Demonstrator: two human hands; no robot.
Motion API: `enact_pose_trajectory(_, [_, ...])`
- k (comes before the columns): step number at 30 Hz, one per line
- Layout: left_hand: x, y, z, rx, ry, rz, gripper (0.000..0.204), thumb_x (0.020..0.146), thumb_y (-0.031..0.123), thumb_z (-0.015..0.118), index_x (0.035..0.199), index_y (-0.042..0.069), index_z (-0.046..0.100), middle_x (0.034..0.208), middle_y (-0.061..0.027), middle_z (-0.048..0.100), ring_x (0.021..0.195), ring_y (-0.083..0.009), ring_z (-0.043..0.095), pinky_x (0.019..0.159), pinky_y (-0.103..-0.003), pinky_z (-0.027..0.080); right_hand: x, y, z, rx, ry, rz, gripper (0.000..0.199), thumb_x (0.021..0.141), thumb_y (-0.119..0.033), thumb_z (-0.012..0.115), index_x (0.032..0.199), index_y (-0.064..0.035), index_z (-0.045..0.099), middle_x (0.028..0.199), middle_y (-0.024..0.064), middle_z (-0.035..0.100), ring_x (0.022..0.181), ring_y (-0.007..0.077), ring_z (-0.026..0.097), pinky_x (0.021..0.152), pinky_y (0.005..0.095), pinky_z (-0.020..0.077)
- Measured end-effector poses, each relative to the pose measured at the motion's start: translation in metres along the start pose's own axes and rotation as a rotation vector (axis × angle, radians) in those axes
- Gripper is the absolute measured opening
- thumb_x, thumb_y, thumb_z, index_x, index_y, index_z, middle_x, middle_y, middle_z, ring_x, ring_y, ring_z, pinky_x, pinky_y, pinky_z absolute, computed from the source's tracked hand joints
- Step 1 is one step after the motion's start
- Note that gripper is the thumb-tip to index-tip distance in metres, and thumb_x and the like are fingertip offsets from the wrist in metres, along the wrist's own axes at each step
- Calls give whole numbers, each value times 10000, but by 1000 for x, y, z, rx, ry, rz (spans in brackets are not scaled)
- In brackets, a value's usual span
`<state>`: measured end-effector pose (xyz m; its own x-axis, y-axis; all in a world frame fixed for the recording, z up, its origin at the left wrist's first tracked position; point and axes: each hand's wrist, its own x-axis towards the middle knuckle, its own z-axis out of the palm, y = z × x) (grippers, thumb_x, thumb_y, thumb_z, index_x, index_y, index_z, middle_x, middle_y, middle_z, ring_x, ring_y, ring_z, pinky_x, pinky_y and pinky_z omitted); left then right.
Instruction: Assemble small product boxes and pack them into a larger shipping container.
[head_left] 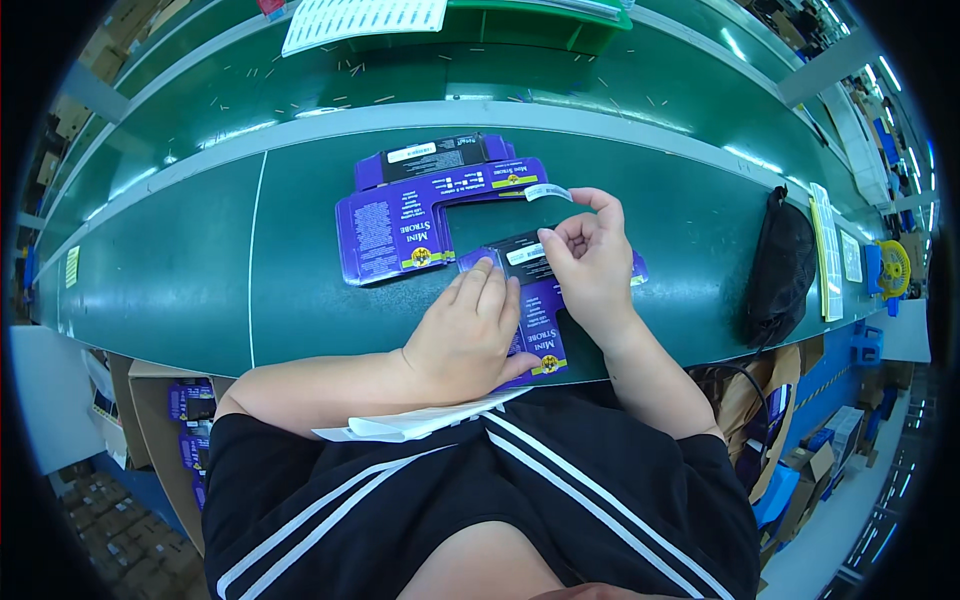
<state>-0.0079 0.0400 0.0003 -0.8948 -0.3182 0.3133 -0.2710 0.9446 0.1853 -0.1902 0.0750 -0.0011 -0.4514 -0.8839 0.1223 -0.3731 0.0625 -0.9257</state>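
My left hand (465, 325) lies with its fingers stretched out on a flattened purple and black carton (542, 308) at the table's near edge. A white label with printing (522, 255) sits on the carton's black panel. My right hand (592, 260) is above the carton's right part, its fingers curled. At its index fingertip is a curved white sticker strip (548, 191), raised over the cartons. The right thumb is beside the label on the near carton. Just beyond my hands lie more flattened purple cartons (375, 235), overlapping; one black panel there bears a white label (411, 153).
The green table (180, 290) has a raised ledge behind it. A printed sheet (365, 22) and a green tray (540, 28) are at the back. A black pouch (780, 268) lies at the right. White backing paper (415, 422) is against my body. A cardboard box (160, 420) holds purple cartons at lower left.
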Motion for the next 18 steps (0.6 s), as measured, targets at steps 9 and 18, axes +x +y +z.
enact_pose_trajectory(9, [0, 1, 2, -2, -11, -20, 736, 785, 490, 708, 1172, -122, 579, 1147, -305, 545, 1136, -454, 554, 943, -417, 496, -4, 2, 3, -71, -2, -48, 443, 855, 28, 648, 1240, -24, 436, 708, 17, 559, 567, 59, 487, 516, 189, 395])
enact_pose_trajectory(18, [3, -1, -1, -1, -6, 3, 686, 787, 492, 704, 1120, -99, 602, 1211, -311, 536, 1108, -437, 550, 933, -414, 489, -5, 1, 5, -91, 22, -49, 428, 855, 23, 650, 1230, -29, 451, 703, 15, 559, 568, 72, 496, 519, 209, 407])
